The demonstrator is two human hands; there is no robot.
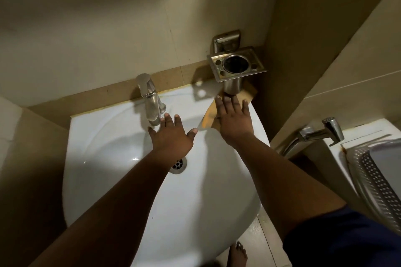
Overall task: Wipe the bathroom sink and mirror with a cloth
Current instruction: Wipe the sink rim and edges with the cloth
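The thin orange fabric cloth [207,117], likely limp, lies under the flat-spread right hand [235,118]; gather its exposed left edge. The left hand [171,134] hovers spread, empty.

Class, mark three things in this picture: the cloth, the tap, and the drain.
cloth [207,119]: head view, on the orange fold left of the right hand.
tap [151,104]: head view, on the middle of its metal body.
drain [179,165]: head view, on the visible perforated metal ring.

Dim light is falling on beige tiled walls [97,28] meeting in a far right corner. A steel tumbler holder [236,65] is hanging there; pale floor tiles [267,238] are showing near.
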